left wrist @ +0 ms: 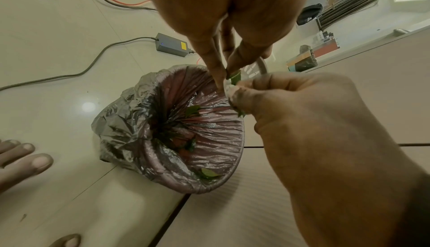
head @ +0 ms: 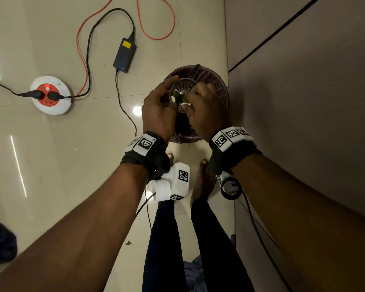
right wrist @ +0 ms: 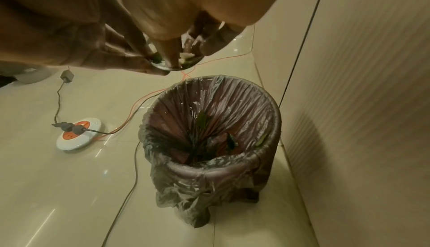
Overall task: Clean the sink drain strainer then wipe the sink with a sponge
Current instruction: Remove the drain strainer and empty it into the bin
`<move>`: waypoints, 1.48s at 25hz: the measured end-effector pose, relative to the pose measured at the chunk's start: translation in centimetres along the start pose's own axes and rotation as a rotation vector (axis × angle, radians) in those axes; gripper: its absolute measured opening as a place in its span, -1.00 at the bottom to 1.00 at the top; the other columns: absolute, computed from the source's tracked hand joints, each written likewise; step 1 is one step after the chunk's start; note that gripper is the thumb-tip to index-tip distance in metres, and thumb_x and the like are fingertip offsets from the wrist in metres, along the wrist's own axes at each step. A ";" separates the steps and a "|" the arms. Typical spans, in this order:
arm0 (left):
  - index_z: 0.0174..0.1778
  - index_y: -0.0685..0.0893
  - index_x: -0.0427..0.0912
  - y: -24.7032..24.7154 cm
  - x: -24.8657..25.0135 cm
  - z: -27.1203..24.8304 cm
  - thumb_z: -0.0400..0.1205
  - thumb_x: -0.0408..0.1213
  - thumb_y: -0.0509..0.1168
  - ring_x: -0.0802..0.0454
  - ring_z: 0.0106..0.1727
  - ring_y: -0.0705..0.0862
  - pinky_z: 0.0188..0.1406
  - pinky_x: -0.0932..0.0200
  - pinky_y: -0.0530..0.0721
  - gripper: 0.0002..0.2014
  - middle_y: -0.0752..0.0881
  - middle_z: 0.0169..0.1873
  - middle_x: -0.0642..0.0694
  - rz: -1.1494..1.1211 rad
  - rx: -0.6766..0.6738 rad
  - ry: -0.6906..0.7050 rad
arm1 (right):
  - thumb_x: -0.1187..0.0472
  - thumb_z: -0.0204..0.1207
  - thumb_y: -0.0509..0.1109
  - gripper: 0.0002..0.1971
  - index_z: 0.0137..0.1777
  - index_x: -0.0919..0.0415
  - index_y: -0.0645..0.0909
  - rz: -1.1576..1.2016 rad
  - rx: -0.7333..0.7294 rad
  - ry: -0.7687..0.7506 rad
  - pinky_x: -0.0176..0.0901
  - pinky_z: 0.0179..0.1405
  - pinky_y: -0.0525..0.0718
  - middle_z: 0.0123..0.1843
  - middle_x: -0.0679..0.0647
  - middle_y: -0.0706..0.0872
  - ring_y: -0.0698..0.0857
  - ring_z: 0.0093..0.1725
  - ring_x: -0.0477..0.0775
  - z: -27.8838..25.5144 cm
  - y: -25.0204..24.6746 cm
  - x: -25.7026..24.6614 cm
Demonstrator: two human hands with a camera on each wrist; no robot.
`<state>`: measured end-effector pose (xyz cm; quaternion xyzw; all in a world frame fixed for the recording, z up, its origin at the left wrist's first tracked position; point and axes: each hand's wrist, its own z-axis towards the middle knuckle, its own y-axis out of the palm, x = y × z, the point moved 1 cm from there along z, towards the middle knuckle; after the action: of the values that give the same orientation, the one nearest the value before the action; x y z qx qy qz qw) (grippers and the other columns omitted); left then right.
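Observation:
A round slotted drain strainer [head: 184, 85] is held tilted over a bin [head: 218, 81] lined with a purplish plastic bag. My left hand [head: 167, 95] grips the strainer by its rim. My right hand [head: 190, 103] reaches into it and pinches green leaf and white food scraps [left wrist: 234, 82] between curled fingertips. In the right wrist view more scraps lie in the strainer [right wrist: 177, 65], directly above the bin [right wrist: 275, 107]. Green leaves [left wrist: 192, 110] lie inside the bag. No sink or sponge is in view.
The bin stands on a glossy tiled floor against a beige cabinet front [head: 303, 102] on the right. A black power adapter [head: 124, 52], a round white-and-red socket reel [head: 51, 94] and an orange cable [head: 156, 24] lie to the left. My bare feet [head: 204, 180] are just behind the bin.

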<state>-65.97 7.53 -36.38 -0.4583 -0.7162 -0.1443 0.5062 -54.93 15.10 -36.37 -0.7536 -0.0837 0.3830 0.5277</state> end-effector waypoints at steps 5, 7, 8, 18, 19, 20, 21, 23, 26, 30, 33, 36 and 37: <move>0.51 0.75 0.01 -0.3 -0.5 0.2 0.42 -0.67 0.24 0.11 0.40 0.72 0.45 0.00 0.74 -0.24 0.80 0.39 0.03 0.029 -0.007 0.010 | 0.36 0.55 0.42 -0.92 -0.01 0.30 0.71 -0.024 0.026 0.023 0.00 -0.07 0.75 0.08 0.20 0.64 0.63 0.05 0.15 -0.9 -0.2 1.3; 0.51 0.74 0.00 -0.2 -0.8 0.2 0.44 -0.69 0.26 0.10 0.40 0.73 0.45 0.00 0.74 -0.24 0.80 0.38 0.01 0.040 -0.010 -0.002 | 0.36 0.54 0.43 -0.86 0.07 0.28 0.74 0.019 0.050 0.033 -0.04 -0.06 0.74 0.09 0.20 0.65 0.64 0.07 0.17 -0.8 -0.4 1.0; 0.51 0.74 -0.01 -0.1 -0.9 0.2 0.45 -0.70 0.27 0.09 0.38 0.73 0.44 -0.01 0.75 -0.25 0.80 0.37 -0.01 0.034 -0.019 -0.009 | 0.35 0.55 0.42 -0.81 0.13 0.28 0.75 0.055 0.054 0.019 -0.06 -0.05 0.72 0.09 0.20 0.67 0.64 0.09 0.19 -0.6 -0.4 0.5; 0.49 0.76 0.03 -0.3 -0.7 0.3 0.42 -0.67 0.32 0.15 0.34 0.77 0.42 -0.07 0.77 -0.25 0.82 0.32 0.01 -0.019 -0.055 -0.007 | 0.41 0.54 0.30 -0.75 0.01 0.28 0.81 0.108 -0.063 -0.076 0.08 -0.08 0.71 0.10 0.16 0.72 0.60 0.10 0.26 0.2 -0.1 -0.4; 0.48 0.76 0.04 -0.4 -0.8 0.3 0.41 -0.66 0.32 0.14 0.32 0.78 0.40 -0.10 0.78 -0.25 0.82 0.31 0.01 -0.024 -0.056 -0.007 | 0.39 0.53 0.30 -0.78 -0.02 0.31 0.80 0.102 -0.065 -0.058 0.11 -0.07 0.71 0.10 0.16 0.72 0.59 0.10 0.25 0.2 -0.2 -0.2; 0.48 0.77 0.03 -0.4 -1.0 0.3 0.41 -0.66 0.33 0.12 0.30 0.79 0.38 -0.12 0.78 -0.26 0.83 0.30 0.00 -0.028 -0.054 -0.007 | 0.39 0.53 0.30 -0.79 -0.03 0.33 0.78 0.104 -0.052 -0.033 0.12 -0.05 0.71 0.10 0.16 0.71 0.60 0.12 0.24 0.2 -0.3 -0.2; 0.48 0.77 0.01 -0.3 -1.1 0.3 0.42 -0.67 0.34 0.09 0.29 0.80 0.37 -0.14 0.79 -0.26 0.83 0.30 -0.01 -0.033 -0.053 -0.008 | 0.41 0.53 0.32 -0.81 -0.02 0.32 0.77 0.109 -0.028 -0.003 0.10 -0.01 0.70 0.11 0.17 0.71 0.60 0.13 0.24 0.3 -0.5 -0.1; 0.49 0.77 0.01 -0.2 -1.4 0.3 0.44 -0.69 0.35 0.08 0.30 0.79 0.39 -0.16 0.78 -0.27 0.83 0.30 -0.01 -0.031 -0.049 -0.014 | 0.37 0.56 0.33 -0.82 0.06 0.29 0.75 0.114 0.002 0.039 0.01 0.04 0.67 0.14 0.18 0.69 0.60 0.18 0.22 0.6 -0.4 -0.4; 0.49 0.76 0.04 -0.1 -1.3 0.3 0.46 -0.66 0.34 0.12 0.35 0.76 0.44 -0.10 0.75 -0.28 0.82 0.30 0.00 -0.022 -0.040 -0.025 | 0.25 0.60 0.38 -0.81 0.11 0.29 0.75 0.112 -0.043 0.015 0.01 0.01 0.69 0.16 0.17 0.68 0.58 0.21 0.21 0.6 0.0 -0.7; 0.49 0.76 0.06 -0.5 -1.1 0.4 0.43 -0.62 0.32 0.05 0.35 0.77 0.42 -0.13 0.76 -0.27 0.82 0.31 -0.02 -0.010 -0.030 -0.019 | 0.26 0.62 0.37 -0.79 0.14 0.33 0.75 0.049 -0.094 -0.026 0.12 -0.03 0.74 0.15 0.20 0.68 0.57 0.21 0.26 0.3 0.6 -0.6; 0.47 0.77 0.10 -0.6 -1.0 0.4 0.38 -0.48 0.31 -0.05 0.31 0.80 0.36 -0.17 0.79 -0.28 0.81 0.30 -0.03 -0.006 -0.019 -0.015 | 0.28 0.59 0.36 -0.83 0.00 0.36 0.75 0.025 -0.073 -0.010 0.12 -0.09 0.75 0.10 0.19 0.65 0.57 0.17 0.23 0.0 0.5 -0.2; 0.47 0.76 0.12 -0.6 -1.3 0.5 0.37 -0.43 0.32 -0.06 0.35 0.78 0.39 -0.17 0.78 -0.29 0.80 0.33 -0.02 0.002 -0.018 -0.017 | 0.27 0.55 0.37 -0.87 -0.09 0.33 0.71 0.064 0.004 0.047 0.00 -0.07 0.72 0.11 0.18 0.63 0.58 0.16 0.18 0.1 0.2 0.1; 0.47 0.76 0.15 -0.5 -1.3 0.5 0.38 -0.42 0.33 -0.07 0.36 0.78 0.39 -0.18 0.77 -0.30 0.80 0.33 -0.02 0.000 -0.020 -0.019 | 0.27 0.55 0.38 -0.88 -0.06 0.31 0.72 0.071 0.029 0.035 -0.03 -0.07 0.70 0.12 0.17 0.64 0.58 0.16 0.17 0.2 0.2 0.0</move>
<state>-66.62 6.92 -37.60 -0.4647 -0.7195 -0.1468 0.4948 -55.11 15.15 -36.54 -0.7547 -0.0419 0.3897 0.5261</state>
